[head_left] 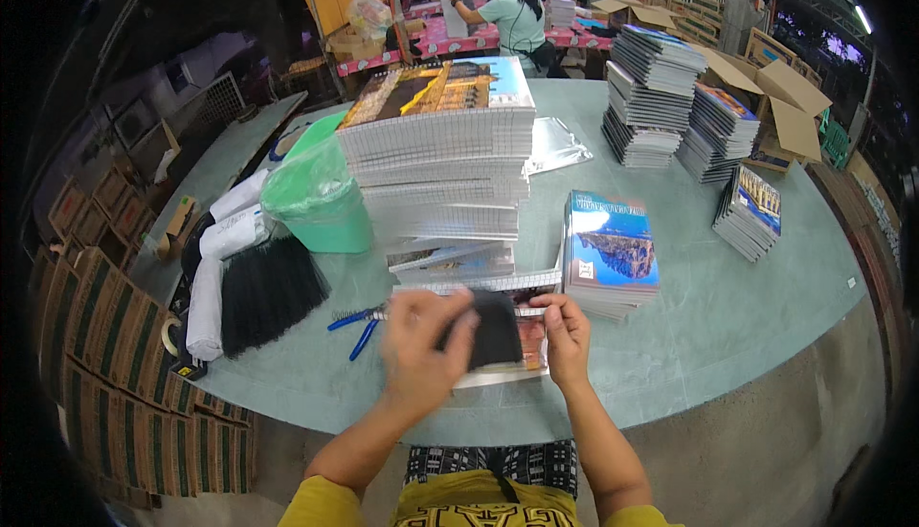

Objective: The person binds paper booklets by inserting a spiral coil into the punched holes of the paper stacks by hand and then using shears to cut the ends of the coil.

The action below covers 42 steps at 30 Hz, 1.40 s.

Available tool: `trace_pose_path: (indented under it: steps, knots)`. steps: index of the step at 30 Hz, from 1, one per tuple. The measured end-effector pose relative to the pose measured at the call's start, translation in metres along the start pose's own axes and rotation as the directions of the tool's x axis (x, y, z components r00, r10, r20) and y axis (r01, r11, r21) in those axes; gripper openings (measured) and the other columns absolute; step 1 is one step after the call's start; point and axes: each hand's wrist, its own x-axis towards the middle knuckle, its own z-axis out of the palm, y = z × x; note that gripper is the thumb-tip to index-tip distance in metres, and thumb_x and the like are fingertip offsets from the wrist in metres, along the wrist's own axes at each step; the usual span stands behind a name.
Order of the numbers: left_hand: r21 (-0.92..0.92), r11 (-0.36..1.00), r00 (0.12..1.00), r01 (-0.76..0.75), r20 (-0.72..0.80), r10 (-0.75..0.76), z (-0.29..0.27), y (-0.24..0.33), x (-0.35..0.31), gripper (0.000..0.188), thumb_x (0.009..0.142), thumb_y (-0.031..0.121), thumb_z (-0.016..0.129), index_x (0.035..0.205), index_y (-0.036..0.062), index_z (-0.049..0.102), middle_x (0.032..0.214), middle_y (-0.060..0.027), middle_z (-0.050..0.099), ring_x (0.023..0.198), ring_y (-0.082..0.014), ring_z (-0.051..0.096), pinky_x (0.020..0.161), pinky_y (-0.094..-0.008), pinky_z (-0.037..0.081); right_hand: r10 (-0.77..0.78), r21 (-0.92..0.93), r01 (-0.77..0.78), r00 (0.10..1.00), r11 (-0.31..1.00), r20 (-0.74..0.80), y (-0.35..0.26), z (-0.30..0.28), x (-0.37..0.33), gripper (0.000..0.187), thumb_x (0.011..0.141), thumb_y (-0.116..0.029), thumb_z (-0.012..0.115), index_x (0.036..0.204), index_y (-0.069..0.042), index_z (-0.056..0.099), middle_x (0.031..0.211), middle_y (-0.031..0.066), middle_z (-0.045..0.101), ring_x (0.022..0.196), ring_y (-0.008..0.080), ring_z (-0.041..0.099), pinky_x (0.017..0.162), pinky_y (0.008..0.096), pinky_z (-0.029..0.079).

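Note:
Close to the table's near edge lies a notebook (pixel 536 347) with a reddish picture cover, partly hidden by my hands. A blurred black flat piece (pixel 496 331) is in my left hand (pixel 428 340), whose fingers are curled beside it, over the notebook. My right hand (pixel 567 334) pinches the end of a white gridded strip (pixel 529 313) at the notebook's right side. Just beyond, a tall stack of notebooks (pixel 445 158) with white gridded edges rises. Blue-handled pliers (pixel 359 328) lie to the left of my left hand.
Right of my hands stands a stack of blue-covered notebooks (pixel 613 245); more stacks (pixel 656 91) stand at the far right near open cartons (pixel 785 111). On the left are a green bin (pixel 321 201), black fringe-like strands (pixel 273 292) and white rolls (pixel 206 307). A person (pixel 517 20) works farther back.

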Motion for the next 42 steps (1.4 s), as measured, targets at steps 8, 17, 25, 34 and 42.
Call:
trace_pose_path:
  steps: [8,17,25,34,42]
  knots:
    - [-0.082,0.997,1.000,0.013,-0.025,-0.016,0.017,0.002,0.008,0.029,0.070,0.006,0.072,0.098,0.0065,0.065,0.084,-0.0090,0.054,0.075,-0.0247,0.056,0.065,-0.0345,0.048,0.159,0.094,-0.164,0.986,0.982,0.055,-0.001,-0.002,-0.003,0.039,0.095,-0.034,0.048,0.098,0.002,0.063,0.085,0.0050,0.064,0.074,0.0080,0.057,0.065,0.0212,0.046]
    - [-0.055,0.993,0.776,0.104,0.629,-0.046,0.036,-0.026,-0.101,0.036,0.073,0.013,0.072,0.108,0.0087,0.063,0.096,-0.0123,0.054,0.086,-0.0254,0.058,0.072,-0.0377,0.048,0.053,-0.182,-0.024,0.986,0.983,0.159,-0.004,0.001,0.001,0.022,0.085,-0.018,0.064,0.094,0.002,0.065,0.095,0.0094,0.067,0.088,0.0135,0.061,0.078,0.0259,0.048]
    - [-0.054,0.952,0.897,-0.301,0.322,0.302,0.031,-0.005,0.002,0.034,0.069,0.001,0.058,0.103,0.0055,0.061,0.097,-0.0102,0.058,0.091,-0.0277,0.054,0.077,-0.0414,0.043,0.070,0.020,-0.070,0.997,0.997,0.008,-0.003,0.009,0.003,0.015,0.084,-0.002,0.060,0.097,0.004,0.062,0.087,0.0046,0.065,0.083,0.0094,0.058,0.074,0.0236,0.047]
    - [-0.125,0.952,0.839,-0.281,0.449,0.306,0.061,-0.008,0.004,0.021,0.076,0.014,0.063,0.094,0.0020,0.061,0.085,-0.0112,0.057,0.082,-0.0283,0.052,0.073,-0.0373,0.044,-0.007,-0.354,0.026,0.998,0.935,0.056,0.014,-0.007,-0.002,0.019,0.085,-0.003,0.053,0.101,0.002,0.062,0.080,0.0022,0.062,0.072,0.0075,0.055,0.060,0.0254,0.045]
    - [-0.207,0.974,0.765,-0.091,0.612,0.201,0.058,-0.013,0.017,0.022,0.070,0.009,0.065,0.091,0.0028,0.060,0.087,-0.0122,0.057,0.085,-0.0307,0.052,0.074,-0.0374,0.044,-0.084,-0.590,0.102,0.995,0.801,0.057,0.018,-0.010,-0.009,0.024,0.078,0.002,0.056,0.102,0.001,0.061,0.085,0.0127,0.065,0.073,0.0159,0.062,0.064,0.0275,0.047]
